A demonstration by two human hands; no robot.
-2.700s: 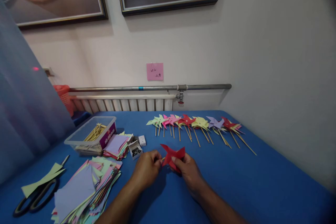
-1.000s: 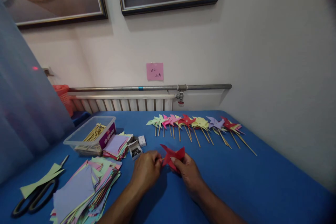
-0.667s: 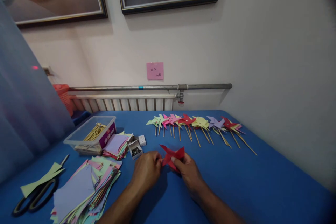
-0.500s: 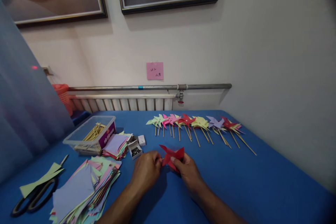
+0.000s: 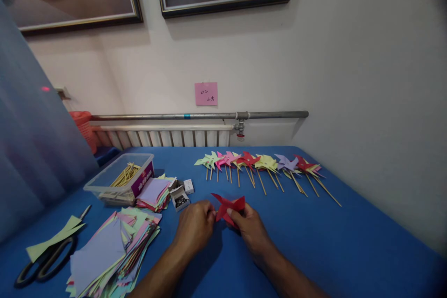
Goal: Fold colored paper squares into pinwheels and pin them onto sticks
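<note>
Head view.

Left hand (image 5: 195, 226): low centre, resting over the blue table (image 5: 349, 242). Grip closed, fingertips pinched at the left edge of the red paper pinwheel (image 5: 228, 208); what sits between them is too small to make out.

Right hand (image 5: 249, 228): just right of the left hand. Grip closed on the red paper pinwheel, thumb and fingers on its lower right part.

Red paper pinwheel: held between both hands, just above the table, near the middle of it, in front of the row of finished pinwheels (image 5: 260, 164).

Row of finished pinwheels: green, pink, red, yellow, purple and red heads, each on a thin wooden stick, laid flat side by side across the far part of the table.

Clear plastic tub (image 5: 120, 179): left of centre, holding loose wooden sticks (image 5: 125, 174).

Small open box (image 5: 179, 195): just right of the tub, with small dark items inside; too small to identify.

Stacks of coloured paper squares (image 5: 111, 249): lower left, one smaller stack (image 5: 153, 193) beside the tub.

Black-handled scissors (image 5: 42, 265): far lower left, lying under a green paper offcut (image 5: 56, 240).

Pink note (image 5: 206, 93): stuck to the wall above a grey pipe (image 5: 199, 116).
</note>
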